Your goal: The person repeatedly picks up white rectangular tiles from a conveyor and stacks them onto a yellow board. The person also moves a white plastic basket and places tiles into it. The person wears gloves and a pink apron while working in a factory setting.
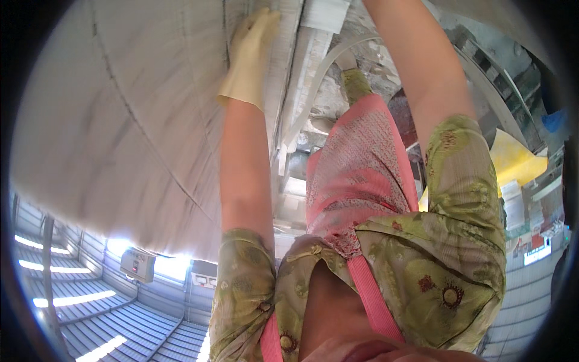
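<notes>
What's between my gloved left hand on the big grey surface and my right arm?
In the head view, between the left hand and the right arm lie pale slats and a curved white strip.

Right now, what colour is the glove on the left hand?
Pale cream-yellow; the glove lies flat against the grey surface, best seen in the head view.

Head view: worn on the head, close above the person's torso (386, 253).
Facing: along the body toward the grey wall (120, 120); corrugated roof (108, 326) below that wall.
</notes>
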### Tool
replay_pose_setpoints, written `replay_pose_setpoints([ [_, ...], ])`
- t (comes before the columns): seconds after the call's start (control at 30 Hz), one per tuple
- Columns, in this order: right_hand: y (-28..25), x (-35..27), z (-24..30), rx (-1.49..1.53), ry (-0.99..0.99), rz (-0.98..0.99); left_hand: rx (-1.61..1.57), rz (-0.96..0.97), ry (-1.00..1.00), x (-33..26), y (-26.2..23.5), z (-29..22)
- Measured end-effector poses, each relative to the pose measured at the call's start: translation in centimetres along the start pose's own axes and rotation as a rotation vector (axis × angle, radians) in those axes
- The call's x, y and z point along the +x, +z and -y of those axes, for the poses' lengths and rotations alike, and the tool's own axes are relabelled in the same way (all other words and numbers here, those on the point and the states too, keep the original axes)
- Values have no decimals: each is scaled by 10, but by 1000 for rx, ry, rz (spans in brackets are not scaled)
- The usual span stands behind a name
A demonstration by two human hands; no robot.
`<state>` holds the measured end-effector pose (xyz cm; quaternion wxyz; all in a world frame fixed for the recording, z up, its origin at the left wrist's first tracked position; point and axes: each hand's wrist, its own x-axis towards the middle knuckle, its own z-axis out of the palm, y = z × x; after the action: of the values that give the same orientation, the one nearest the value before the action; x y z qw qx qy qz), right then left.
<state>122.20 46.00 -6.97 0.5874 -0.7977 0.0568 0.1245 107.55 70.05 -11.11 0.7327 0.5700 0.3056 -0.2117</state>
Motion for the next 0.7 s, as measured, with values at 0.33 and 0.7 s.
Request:
replay_pose_setpoints([
  [0.33,9,-144,-32,231,172,-188,169,-245,-145,-108,-14,49],
  [0.7,42,-339,-202,344,882,151,289,-335,-362,-266,-67,192],
])
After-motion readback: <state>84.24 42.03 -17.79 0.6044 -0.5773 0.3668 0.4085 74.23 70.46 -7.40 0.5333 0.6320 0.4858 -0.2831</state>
